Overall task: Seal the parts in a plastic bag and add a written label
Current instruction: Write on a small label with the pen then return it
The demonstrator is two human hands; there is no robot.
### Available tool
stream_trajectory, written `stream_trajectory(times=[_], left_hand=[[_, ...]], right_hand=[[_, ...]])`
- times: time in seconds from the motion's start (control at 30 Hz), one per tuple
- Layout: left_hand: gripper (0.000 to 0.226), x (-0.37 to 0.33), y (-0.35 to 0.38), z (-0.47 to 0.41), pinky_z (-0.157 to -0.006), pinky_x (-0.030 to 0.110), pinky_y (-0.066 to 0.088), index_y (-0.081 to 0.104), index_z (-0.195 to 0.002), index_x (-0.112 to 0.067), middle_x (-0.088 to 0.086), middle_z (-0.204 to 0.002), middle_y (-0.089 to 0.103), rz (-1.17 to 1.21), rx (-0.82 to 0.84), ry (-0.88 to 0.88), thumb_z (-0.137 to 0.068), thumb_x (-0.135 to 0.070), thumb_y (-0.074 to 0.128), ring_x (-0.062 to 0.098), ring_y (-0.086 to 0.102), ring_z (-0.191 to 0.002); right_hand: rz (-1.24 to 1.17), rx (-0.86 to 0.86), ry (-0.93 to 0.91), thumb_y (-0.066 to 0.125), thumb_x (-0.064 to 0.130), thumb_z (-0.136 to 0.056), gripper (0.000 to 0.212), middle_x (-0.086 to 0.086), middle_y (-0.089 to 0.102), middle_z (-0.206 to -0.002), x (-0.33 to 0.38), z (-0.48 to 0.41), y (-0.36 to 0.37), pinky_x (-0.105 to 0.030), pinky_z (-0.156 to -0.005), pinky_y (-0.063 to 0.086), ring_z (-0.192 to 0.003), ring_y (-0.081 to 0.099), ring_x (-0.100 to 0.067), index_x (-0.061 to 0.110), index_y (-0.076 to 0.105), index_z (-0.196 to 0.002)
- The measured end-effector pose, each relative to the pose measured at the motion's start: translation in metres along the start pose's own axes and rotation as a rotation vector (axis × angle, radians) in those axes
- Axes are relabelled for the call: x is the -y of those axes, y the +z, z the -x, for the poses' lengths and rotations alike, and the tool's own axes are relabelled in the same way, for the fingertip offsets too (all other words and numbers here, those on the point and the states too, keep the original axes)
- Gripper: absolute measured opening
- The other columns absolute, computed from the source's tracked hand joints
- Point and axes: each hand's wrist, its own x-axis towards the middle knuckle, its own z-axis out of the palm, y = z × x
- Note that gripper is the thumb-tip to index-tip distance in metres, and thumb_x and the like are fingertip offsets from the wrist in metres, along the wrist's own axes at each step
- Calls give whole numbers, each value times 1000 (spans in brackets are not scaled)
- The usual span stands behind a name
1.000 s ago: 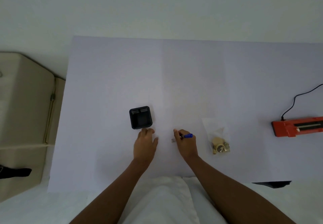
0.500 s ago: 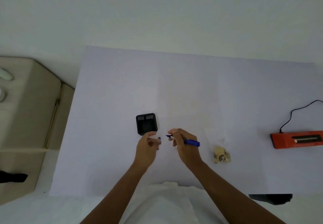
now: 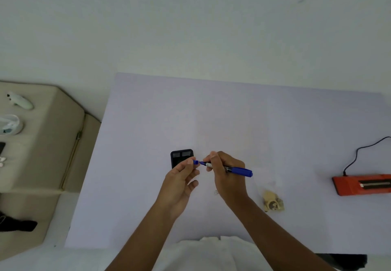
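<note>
My right hand [image 3: 227,175] grips a blue marker pen [image 3: 237,168], its tip pointing left. My left hand [image 3: 179,183] pinches the small blue pen cap [image 3: 196,162] just off the tip; cap and tip are almost touching. Both hands are raised above the table. A clear plastic bag [image 3: 267,188] with brass-coloured parts [image 3: 271,203] in its lower end lies to the right of my right hand. A small white label [image 3: 216,192] shows on the table under my right wrist, mostly hidden.
A black square tray [image 3: 182,154] sits just beyond my left hand. A red heat sealer [image 3: 361,185] with a black cord lies at the right edge. The table [image 3: 148,122] has a pale lilac cover. A beige cabinet [image 3: 42,143] with small items stands at left.
My right hand lifted the pen off the label on the table. My left hand rose from the table with the cap and brought it close to the pen tip.
</note>
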Motion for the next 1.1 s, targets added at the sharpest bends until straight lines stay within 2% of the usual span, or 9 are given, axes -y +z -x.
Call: stream_trajectory(times=[0.2, 0.33, 0.5, 0.6, 0.67, 0.77, 0.9, 1.0, 1.1], left_hand=[[25, -2, 9, 8, -75, 30, 46, 71, -111, -11, 5, -93, 70, -57, 31, 29, -94, -23, 58, 16, 57, -82], [25, 1, 12, 10, -79, 30, 48, 72, -109, -10, 5, -89, 69, -58, 39, 58, -90, -23, 61, 16, 58, -82], [30, -4, 8, 9, -82, 30, 50, 70, -112, -5, 9, -92, 67, -14, 54, 78, -88, -21, 61, 19, 57, -85], [28, -17, 4, 7, -89, 33, 50, 71, -111, -6, 12, -99, 70, -70, 17, 153, -89, -21, 61, 23, 61, -90], [20, -35, -3, 3, -80, 29, 54, 71, -106, -8, 7, -92, 74, -181, -56, 295, -91, -17, 62, 16, 65, -82], [11, -63, -21, -13, -65, 22, 53, 72, -98, -12, 1, -84, 74, -352, -206, 518, -90, -13, 65, 7, 61, -68], [8, -80, -55, -42, -71, 23, 50, 73, -95, -18, -3, -83, 72, -666, -421, 653, -89, -20, 67, 6, 62, -73], [6, -75, -68, -58, -65, 6, 43, 72, -92, -19, -6, -77, 69, -800, -453, 688, -89, -20, 67, -5, 60, -71], [4, -58, -71, -75, -62, 5, 41, 72, -88, -20, -8, -73, 69, -884, -418, 657, -89, -18, 68, 1, 61, -72]], right_hand=[[-12, 16, 24, 47, 36, -93, 43, -2, 66, -63, 2, -1, 7, -26, -55, 53, -57, 61, -15, 2, 67, -74], [-183, -70, 116, 46, 15, -88, 16, 4, 55, -66, 7, 0, 17, -22, -56, 44, -59, 48, -7, 9, 55, -77], [-323, -71, 167, 40, 3, -83, 12, 10, 52, -67, 8, 7, 34, -19, -57, 44, -61, 47, -7, 8, 49, -77], [-366, 14, 180, 42, 3, -87, 9, 14, 51, -63, 12, -4, 38, -15, -54, 42, -56, 46, -2, 6, 49, -83], [-370, 144, 250, 49, 7, -95, 2, 16, 49, -59, 12, -15, 40, -14, -53, 41, -54, 47, 0, 8, 48, -95], [-295, 186, 367, 60, 22, -97, 17, 15, 51, -61, -6, -23, 41, -16, -57, 42, -56, 49, 0, 14, 49, -108], [-95, 18, 478, 59, 34, -97, 23, 15, 48, -64, -42, -24, 41, -16, -57, 38, -55, 41, -1, 12, 55, -95], [68, -9, 546, 57, 27, -97, 14, 5, 52, -72, -68, -21, 42, -25, -60, 42, -59, 45, -8, 14, 57, -92], [144, 35, 582, 57, 24, -96, 8, 1, 61, -82, -86, -16, 47, -26, -63, 45, -67, 53, -14, 17, 59, -99]])
